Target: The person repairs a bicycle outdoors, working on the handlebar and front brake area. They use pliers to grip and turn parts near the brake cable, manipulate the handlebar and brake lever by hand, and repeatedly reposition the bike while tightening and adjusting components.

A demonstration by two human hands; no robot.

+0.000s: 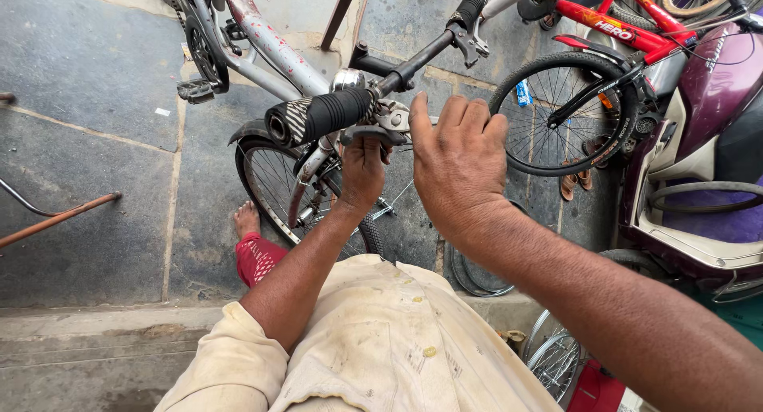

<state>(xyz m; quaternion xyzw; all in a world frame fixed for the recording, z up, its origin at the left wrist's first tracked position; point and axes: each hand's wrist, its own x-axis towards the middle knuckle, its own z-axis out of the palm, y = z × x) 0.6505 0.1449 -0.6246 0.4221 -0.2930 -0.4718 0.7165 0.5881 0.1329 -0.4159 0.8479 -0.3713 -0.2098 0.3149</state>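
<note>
Black ribbed grip (pixel 322 116) above left hand (pixel 362 174), clasping brake lever (pixel 373 132); right hand (pixel 457 162) spread wide alongside; blue tag (pixel 522 93) in wheel spokes.

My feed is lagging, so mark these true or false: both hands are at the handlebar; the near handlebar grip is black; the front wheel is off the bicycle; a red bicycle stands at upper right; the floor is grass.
1. Both hands are at the handlebar. True: the left hand holds the brake lever from below, and the right hand is beside it on the handlebar.
2. The near handlebar grip is black. True.
3. The front wheel is off the bicycle. False: it sits in the fork below the bar.
4. A red bicycle stands at upper right. True.
5. The floor is grass. False: it is grey stone slabs.
</note>
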